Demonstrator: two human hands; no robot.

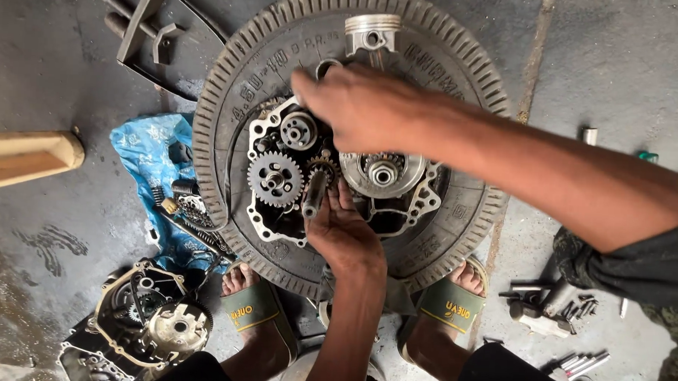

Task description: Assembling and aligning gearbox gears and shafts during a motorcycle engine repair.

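Gripping a shaft (pixel 314 193) in the engine case (pixel 339 179) on the tyre (pixel 230 81), the left hand (pixel 345 232) pinches it; right hand (pixel 364 105) curls over the case top. Gears seated, cover (pixel 154 323) off.

Concrete floor (pixel 57 75), tyre (pixel 221 111), blue bag (pixel 141 150)

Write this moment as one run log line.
left hand: gripping gear shaft | right hand: on engine case | case rests on tyre

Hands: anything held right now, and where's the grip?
Left hand pinches the gear shaft by its lower end, over the engine case. Right hand rests on the case's top; any grip is hidden.
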